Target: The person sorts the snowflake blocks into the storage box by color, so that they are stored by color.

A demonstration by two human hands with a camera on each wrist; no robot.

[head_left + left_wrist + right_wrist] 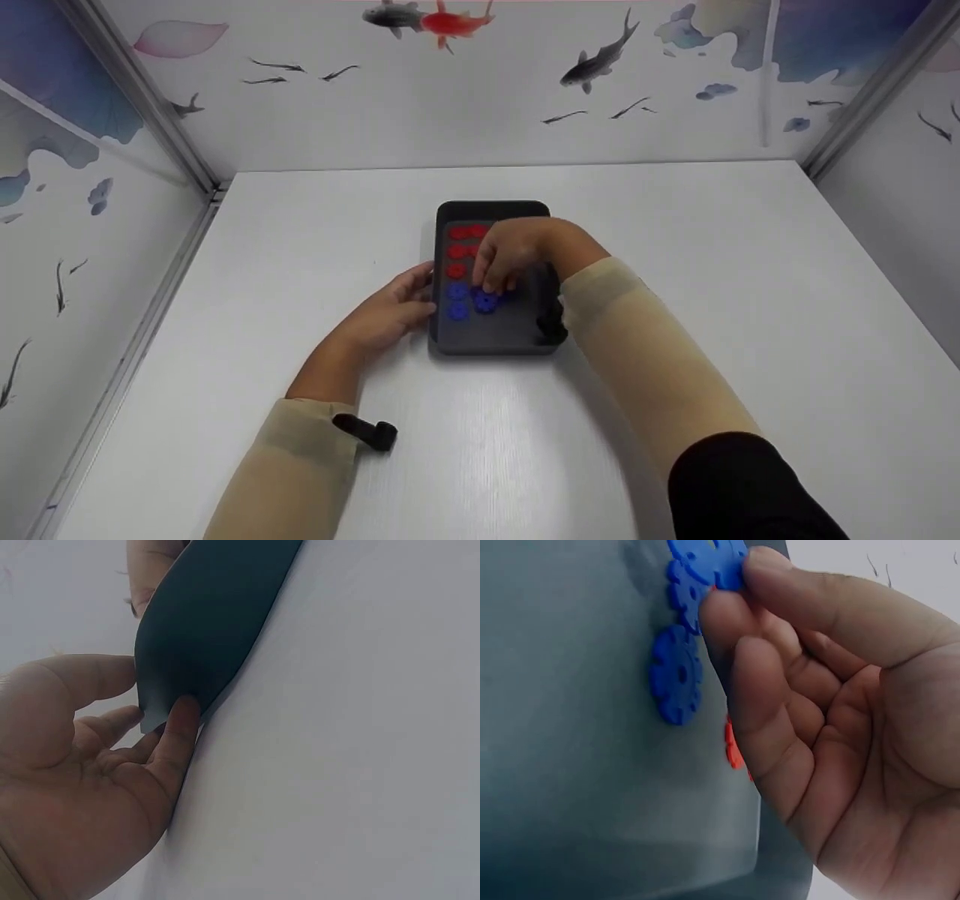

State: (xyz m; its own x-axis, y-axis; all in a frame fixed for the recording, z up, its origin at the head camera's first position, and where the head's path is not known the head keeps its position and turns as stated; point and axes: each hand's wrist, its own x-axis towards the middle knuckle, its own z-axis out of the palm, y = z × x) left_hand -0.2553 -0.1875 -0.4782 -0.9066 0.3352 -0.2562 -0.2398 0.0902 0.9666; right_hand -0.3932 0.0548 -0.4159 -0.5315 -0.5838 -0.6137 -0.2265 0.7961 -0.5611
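Note:
My right hand (pixel 514 251) is over the dark grey tray (pixel 502 337). Between its thumb and index finger it pinches a blue notched disc (pixel 709 559), which overlaps another blue disc (pixel 682 596) in the right wrist view. Apart from these lies one more blue disc (pixel 676 682) on the tray surface. At the tray's left side, my left hand (pixel 386 311) touches the outer wall with thumb and fingertips; in the left wrist view its fingers (pixel 180 727) rest along that wall. Red notched discs (pixel 457 271) form rows farther up, partly hidden by the right hand.
The tray stands on a white table (pixel 300 217). Panels printed with fish (pixel 600 64) rise behind and at both sides. Dark straps with small black parts (pixel 367 433) are at the sleeves.

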